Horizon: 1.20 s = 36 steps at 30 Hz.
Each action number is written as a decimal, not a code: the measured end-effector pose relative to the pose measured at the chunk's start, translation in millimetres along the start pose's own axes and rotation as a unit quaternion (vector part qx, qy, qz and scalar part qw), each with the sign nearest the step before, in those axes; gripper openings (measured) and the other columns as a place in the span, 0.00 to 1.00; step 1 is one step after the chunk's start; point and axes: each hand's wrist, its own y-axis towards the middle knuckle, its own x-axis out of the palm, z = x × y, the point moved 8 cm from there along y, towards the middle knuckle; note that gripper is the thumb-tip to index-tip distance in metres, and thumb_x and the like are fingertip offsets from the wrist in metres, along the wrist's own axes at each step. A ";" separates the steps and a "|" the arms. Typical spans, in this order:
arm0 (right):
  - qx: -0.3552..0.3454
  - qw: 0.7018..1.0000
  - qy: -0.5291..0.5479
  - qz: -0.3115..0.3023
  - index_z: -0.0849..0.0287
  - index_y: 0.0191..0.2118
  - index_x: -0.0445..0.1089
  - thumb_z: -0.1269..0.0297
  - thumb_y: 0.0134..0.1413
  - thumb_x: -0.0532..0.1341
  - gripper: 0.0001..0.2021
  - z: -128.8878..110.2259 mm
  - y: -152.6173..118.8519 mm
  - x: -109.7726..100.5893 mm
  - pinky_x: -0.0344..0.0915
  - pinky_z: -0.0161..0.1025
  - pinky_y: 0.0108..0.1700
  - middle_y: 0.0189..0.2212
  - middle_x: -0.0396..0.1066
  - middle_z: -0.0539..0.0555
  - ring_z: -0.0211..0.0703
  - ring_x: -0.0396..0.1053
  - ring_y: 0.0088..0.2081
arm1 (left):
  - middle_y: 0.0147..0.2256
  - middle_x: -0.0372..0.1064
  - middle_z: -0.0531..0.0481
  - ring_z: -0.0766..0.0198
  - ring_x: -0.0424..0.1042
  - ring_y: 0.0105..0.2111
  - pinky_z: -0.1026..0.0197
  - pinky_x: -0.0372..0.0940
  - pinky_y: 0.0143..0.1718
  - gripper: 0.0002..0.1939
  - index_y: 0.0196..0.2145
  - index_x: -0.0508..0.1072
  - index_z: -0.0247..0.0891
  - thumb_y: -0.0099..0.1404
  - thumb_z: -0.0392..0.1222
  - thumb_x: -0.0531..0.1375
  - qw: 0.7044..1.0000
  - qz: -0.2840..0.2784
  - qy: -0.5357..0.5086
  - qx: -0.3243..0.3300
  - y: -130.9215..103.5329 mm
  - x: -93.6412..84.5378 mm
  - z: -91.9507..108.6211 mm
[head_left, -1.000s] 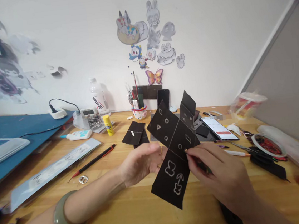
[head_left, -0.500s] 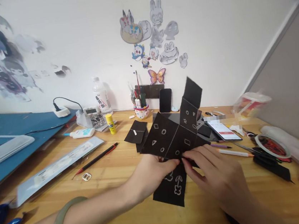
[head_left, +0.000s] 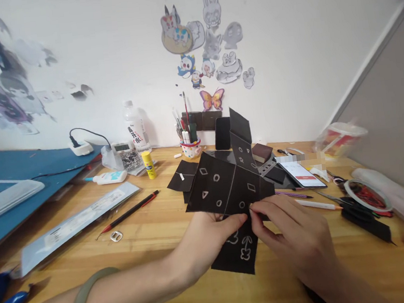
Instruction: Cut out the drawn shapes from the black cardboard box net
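Note:
Both hands hold a folded black paper cutout [head_left: 223, 183] above the desk. White outlines of diamonds, circles, triangles and a star mark its panels, and flower shapes show on the flap hanging below. My left hand [head_left: 209, 233] is closed on its lower edge, thumb in front and fingers hidden behind the paper. My right hand [head_left: 295, 233] pinches the same edge just right of the left thumb. A narrow arm of panels rises at the back of the cutout. More black paper [head_left: 183, 175] lies behind it on the desk, with a small white piece on top.
To the left are a glue stick [head_left: 148, 165], a glue bottle [head_left: 112, 178], a black and red pencil [head_left: 132, 213] and a pull tab [head_left: 116, 236]. A pen cup [head_left: 191, 149] stands by the wall. At right lie a lit phone [head_left: 301, 173], scissors [head_left: 354, 207] and a round tub [head_left: 367, 196].
The cutout has turned slightly; its upright arm has swung left and its lower flap a little right. Both hands keep their grip. The camera view has shifted slightly.

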 end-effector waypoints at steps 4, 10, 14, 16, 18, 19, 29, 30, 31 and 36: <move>0.030 0.999 0.042 -0.006 0.63 0.29 0.66 0.80 0.45 0.59 0.06 5.0 0.5 0.7 0.63 0.35 0.30 0.24 0.68 0.52 0.36 0.65 0.26 | 0.33 0.73 0.53 0.66 0.70 0.35 0.64 0.64 0.38 0.08 0.37 0.74 0.38 0.59 0.36 0.59 0.999 -0.007 -0.014 0.028 -0.2 2.6 4.1; 0.070 0.992 0.103 -0.012 0.62 0.29 0.66 0.80 0.45 0.59 0.07 11.8 -0.1 0.9 0.63 0.32 0.29 0.25 0.67 0.51 0.34 0.64 0.27 | 0.32 0.73 0.53 0.68 0.70 0.34 0.66 0.63 0.37 0.08 0.38 0.74 0.39 0.59 0.35 0.59 0.998 -0.025 -0.021 0.048 0.6 4.5 6.8; 0.101 0.983 0.145 -0.042 0.61 0.30 0.67 0.78 0.47 0.59 0.05 20.1 3.9 1.5 0.62 0.28 0.26 0.25 0.67 0.50 0.30 0.63 0.24 | 0.34 0.73 0.52 0.65 0.70 0.36 0.63 0.64 0.39 0.11 0.40 0.73 0.39 0.58 0.35 0.60 0.998 -0.032 -0.028 0.044 2.8 2.5 9.4; 0.119 0.977 0.161 -0.071 0.60 0.30 0.68 0.76 0.48 0.59 0.04 24.5 5.9 3.1 0.60 0.28 0.23 0.24 0.67 0.49 0.29 0.62 0.22 | 0.34 0.73 0.51 0.66 0.70 0.35 0.63 0.64 0.38 0.12 0.41 0.72 0.38 0.57 0.34 0.60 0.998 -0.040 -0.030 0.036 3.9 2.3 11.0; 0.128 0.973 0.167 -0.089 0.60 0.29 0.69 0.75 0.49 0.58 0.04 27.3 7.4 3.4 0.59 0.28 0.21 0.23 0.66 0.48 0.29 0.61 0.21 | 0.33 0.73 0.51 0.67 0.70 0.32 0.63 0.64 0.37 0.12 0.41 0.72 0.38 0.57 0.33 0.60 0.998 -0.043 -0.025 0.030 4.4 1.7 12.6; 0.128 0.973 0.166 -0.093 0.60 0.29 0.69 0.74 0.49 0.58 0.04 27.7 8.2 2.7 0.59 0.28 0.21 0.22 0.66 0.48 0.30 0.61 0.21 | 0.32 0.73 0.51 0.67 0.70 0.31 0.63 0.64 0.36 0.11 0.40 0.72 0.37 0.57 0.33 0.60 0.998 -0.044 -0.021 0.029 4.5 1.7 13.2; 0.125 0.979 0.135 -0.089 0.59 0.28 0.66 0.75 0.50 0.58 0.04 24.5 5.2 1.7 0.57 0.29 0.23 0.23 0.64 0.47 0.30 0.60 0.23 | 0.31 0.73 0.52 0.67 0.70 0.31 0.65 0.65 0.35 0.07 0.36 0.72 0.36 0.57 0.34 0.60 0.998 -0.050 -0.029 0.036 3.5 5.0 10.8; 0.130 0.978 0.133 -0.094 0.59 0.27 0.65 0.75 0.50 0.57 0.05 24.6 5.1 2.6 0.57 0.29 0.24 0.22 0.63 0.47 0.30 0.60 0.23 | 0.31 0.73 0.52 0.67 0.70 0.31 0.65 0.65 0.35 0.07 0.37 0.72 0.35 0.57 0.35 0.60 0.998 -0.049 -0.034 0.036 3.1 5.3 10.3; 0.136 0.977 0.134 -0.098 0.59 0.27 0.65 0.74 0.50 0.57 0.05 24.9 5.1 3.3 0.57 0.29 0.24 0.22 0.63 0.47 0.30 0.60 0.23 | 0.31 0.73 0.51 0.67 0.70 0.32 0.65 0.65 0.35 0.08 0.37 0.72 0.35 0.57 0.35 0.60 0.997 -0.051 -0.036 0.036 2.7 5.6 10.0; 0.200 0.957 0.157 -0.136 0.57 0.27 0.65 0.70 0.53 0.56 0.05 33.3 3.3 7.9 0.57 0.30 0.23 0.21 0.64 0.45 0.31 0.60 0.22 | 0.32 0.73 0.52 0.68 0.70 0.33 0.65 0.65 0.37 0.09 0.39 0.73 0.37 0.58 0.35 0.60 0.996 -0.055 -0.032 0.055 0.8 5.9 13.7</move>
